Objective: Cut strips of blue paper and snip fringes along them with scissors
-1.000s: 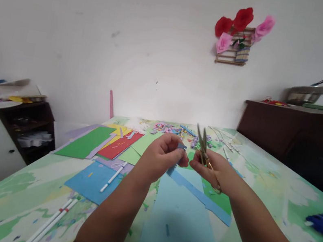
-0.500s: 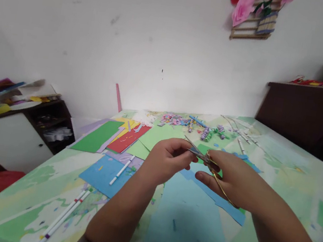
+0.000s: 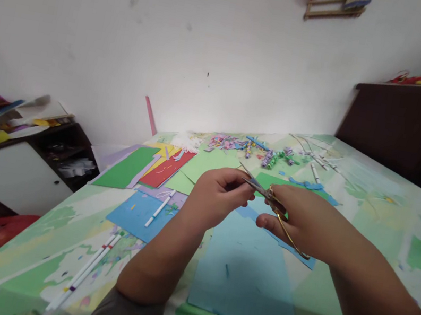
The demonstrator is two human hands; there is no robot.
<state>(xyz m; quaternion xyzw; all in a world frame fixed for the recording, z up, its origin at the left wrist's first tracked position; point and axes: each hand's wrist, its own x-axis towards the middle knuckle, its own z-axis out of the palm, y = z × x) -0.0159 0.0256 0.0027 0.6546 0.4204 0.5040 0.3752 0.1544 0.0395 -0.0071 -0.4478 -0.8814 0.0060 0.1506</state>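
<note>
My right hand (image 3: 307,222) grips a pair of scissors (image 3: 260,188) with gold-coloured handles. The blades are spread and point left toward the fingertips of my left hand (image 3: 214,198). Those fingers are pinched together right beside the blades; whatever they hold is too small to make out. Below both hands lies a light blue sheet of paper (image 3: 247,276) with a small dark blue scrap (image 3: 227,271) on it. A darker blue strip of paper (image 3: 287,247) sits partly under my right hand.
Green paper (image 3: 128,168), red paper (image 3: 168,170) and blue paper (image 3: 130,214) lie to the left, with white markers (image 3: 89,266) nearer me. Paper scraps (image 3: 226,142) and curled paper pieces (image 3: 272,160) are at the back. A dark cabinet (image 3: 405,125) stands at the right.
The view has tilted down slightly, so the wall hanging sits higher and more of my clothing shows. Both hands keep nearly the same pose, with the scissor blades still spread.
</note>
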